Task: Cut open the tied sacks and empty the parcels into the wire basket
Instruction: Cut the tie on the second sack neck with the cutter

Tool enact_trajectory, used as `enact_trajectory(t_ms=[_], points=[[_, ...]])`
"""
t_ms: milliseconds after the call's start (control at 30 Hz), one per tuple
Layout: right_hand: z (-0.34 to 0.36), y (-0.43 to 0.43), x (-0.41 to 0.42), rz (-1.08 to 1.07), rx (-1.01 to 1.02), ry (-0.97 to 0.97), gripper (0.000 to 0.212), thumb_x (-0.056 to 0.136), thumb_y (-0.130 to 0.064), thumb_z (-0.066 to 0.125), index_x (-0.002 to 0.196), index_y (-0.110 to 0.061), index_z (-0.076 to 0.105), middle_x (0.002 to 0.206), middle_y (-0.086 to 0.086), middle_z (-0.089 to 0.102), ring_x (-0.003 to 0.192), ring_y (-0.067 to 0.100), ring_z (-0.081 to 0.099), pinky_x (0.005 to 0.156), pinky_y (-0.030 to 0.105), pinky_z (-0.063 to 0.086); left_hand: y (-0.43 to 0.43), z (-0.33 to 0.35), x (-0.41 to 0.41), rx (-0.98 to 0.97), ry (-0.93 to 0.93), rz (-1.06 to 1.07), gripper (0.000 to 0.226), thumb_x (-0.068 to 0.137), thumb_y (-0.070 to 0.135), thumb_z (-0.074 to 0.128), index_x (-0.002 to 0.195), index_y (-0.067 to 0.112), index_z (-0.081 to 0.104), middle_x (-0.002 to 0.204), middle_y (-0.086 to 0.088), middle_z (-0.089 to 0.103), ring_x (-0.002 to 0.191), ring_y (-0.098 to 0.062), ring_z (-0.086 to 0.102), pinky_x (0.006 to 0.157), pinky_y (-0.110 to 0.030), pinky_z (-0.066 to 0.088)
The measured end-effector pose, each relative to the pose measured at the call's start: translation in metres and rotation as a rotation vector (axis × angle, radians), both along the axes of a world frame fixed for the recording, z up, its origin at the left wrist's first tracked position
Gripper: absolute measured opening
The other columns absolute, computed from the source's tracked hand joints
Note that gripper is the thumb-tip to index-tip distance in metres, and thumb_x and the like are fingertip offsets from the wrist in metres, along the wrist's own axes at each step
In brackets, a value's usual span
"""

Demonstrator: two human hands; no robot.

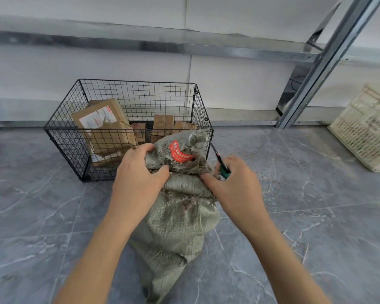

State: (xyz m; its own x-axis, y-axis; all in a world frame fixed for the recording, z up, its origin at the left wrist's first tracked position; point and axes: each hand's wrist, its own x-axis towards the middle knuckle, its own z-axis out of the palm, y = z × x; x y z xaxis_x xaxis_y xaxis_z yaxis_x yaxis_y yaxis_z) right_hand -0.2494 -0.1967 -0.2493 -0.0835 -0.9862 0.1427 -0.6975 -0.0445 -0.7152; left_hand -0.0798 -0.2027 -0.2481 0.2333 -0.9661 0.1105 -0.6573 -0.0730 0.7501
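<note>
Left hand [138,172] is clamped on the bunched neck of the woven sack [176,222], fingers curled over the top. Right hand [235,185] grips a green-handled cutter [223,166], tip aimed far and left. The sack runs near-to-far, its neck up against the wire basket's [64,137] near right corner. I see cardboard parcels [105,126] inside the basket.

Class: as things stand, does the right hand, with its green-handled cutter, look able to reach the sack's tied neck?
Probably yes. The right hand holds the cutter beside the neck of the sack, which the left hand grips; nothing lies between.
</note>
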Motion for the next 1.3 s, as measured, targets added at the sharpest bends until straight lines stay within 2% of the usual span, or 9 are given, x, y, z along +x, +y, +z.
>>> enact_trajectory(t_ms=[133,233,333,433,567,667,867,1100,1300], points=[[-0.004,-0.003,-0.002,0.058,0.008,0.058,0.019,0.085,-0.011,0.058,0.087,-0.030,0.053,0.065,-0.006,0.054,0.050,0.013,0.043,0.050,0.030,0.034,-0.002,0.000,0.004,-0.029,-0.136,0.041,0.040,0.086,0.034,0.061,0.125,0.025,0.056,0.100,0.008,0.048,0.091,-0.010,0.042,0.076,-0.029,0.034],[-0.006,-0.004,-0.002,0.114,0.085,-0.003,0.048,0.084,-0.007,0.054,0.121,-0.036,0.055,0.069,-0.008,0.058,0.044,0.007,0.041,0.049,0.027,0.034,-0.002,0.000,0.006,-0.070,-0.191,0.098,0.029,0.090,0.032,0.057,0.115,0.017,0.063,0.095,0.006,0.046,0.083,-0.009,0.037,0.069,-0.030,0.031],[-0.004,-0.004,-0.003,0.127,0.117,-0.116,0.035,0.083,-0.007,0.054,0.096,-0.039,0.062,0.057,-0.008,0.054,0.039,0.007,0.034,0.048,0.026,0.032,-0.003,-0.002,0.008,-0.154,-0.127,0.164,0.026,0.090,0.026,0.059,0.109,0.008,0.065,0.103,0.005,0.042,0.090,-0.013,0.043,0.072,-0.028,0.032],[-0.004,-0.003,-0.003,0.113,0.121,-0.205,0.014,0.083,-0.011,0.053,0.072,-0.017,0.057,0.047,-0.009,0.042,0.045,0.014,0.034,0.051,0.034,0.033,-0.005,0.001,0.012,-0.219,-0.069,0.212,0.024,0.090,0.023,0.059,0.105,0.005,0.066,0.103,0.005,0.045,0.102,-0.018,0.050,0.077,-0.024,0.030],[0.000,-0.001,0.001,0.192,0.150,-0.210,0.023,0.075,-0.030,0.054,0.058,-0.021,0.041,0.048,-0.008,0.039,0.050,0.016,0.036,0.054,0.037,0.033,-0.005,0.004,0.009,-0.205,0.083,0.129,0.015,0.094,0.024,0.052,0.085,0.015,0.060,0.069,0.000,0.055,0.060,-0.017,0.047,0.055,-0.031,0.031],[0.010,0.003,0.000,0.353,0.273,-0.264,0.042,0.082,-0.038,0.067,0.054,-0.020,0.042,0.047,-0.009,0.039,0.047,0.009,0.037,0.052,0.020,0.031,-0.006,0.005,0.005,-0.161,0.185,0.076,0.010,0.096,0.023,0.047,0.087,0.023,0.051,0.071,0.000,0.056,0.059,-0.015,0.047,0.053,-0.029,0.034],[0.020,0.006,0.009,0.260,0.173,-0.436,0.021,0.079,-0.033,0.074,0.071,-0.014,0.069,0.051,-0.015,0.049,0.049,0.002,0.044,0.050,0.009,0.034,-0.006,0.005,0.000,-0.140,0.264,0.054,0.011,0.095,0.021,0.048,0.100,0.024,0.057,0.087,0.006,0.062,0.076,-0.010,0.058,0.067,-0.022,0.043],[-0.011,0.007,0.037,0.150,-0.113,0.134,0.037,0.080,-0.043,0.070,0.111,-0.026,0.063,0.108,-0.015,0.061,0.100,0.009,0.057,0.080,0.029,0.048,-0.006,0.006,-0.002,-0.096,0.412,0.015,0.016,0.096,0.019,0.047,0.091,0.032,0.056,0.062,0.000,0.051,0.049,-0.006,0.042,0.048,-0.019,0.034],[-0.010,-0.002,0.030,0.107,-0.062,-0.001,0.021,0.088,-0.010,0.056,0.101,-0.022,0.068,0.062,-0.016,0.052,0.055,0.009,0.051,0.045,0.019,0.030,-0.005,0.006,0.001,-0.072,0.420,-0.003,0.013,0.096,0.025,0.047,0.097,0.031,0.059,0.083,-0.008,0.066,0.068,-0.026,0.058,0.065,-0.030,0.049]])
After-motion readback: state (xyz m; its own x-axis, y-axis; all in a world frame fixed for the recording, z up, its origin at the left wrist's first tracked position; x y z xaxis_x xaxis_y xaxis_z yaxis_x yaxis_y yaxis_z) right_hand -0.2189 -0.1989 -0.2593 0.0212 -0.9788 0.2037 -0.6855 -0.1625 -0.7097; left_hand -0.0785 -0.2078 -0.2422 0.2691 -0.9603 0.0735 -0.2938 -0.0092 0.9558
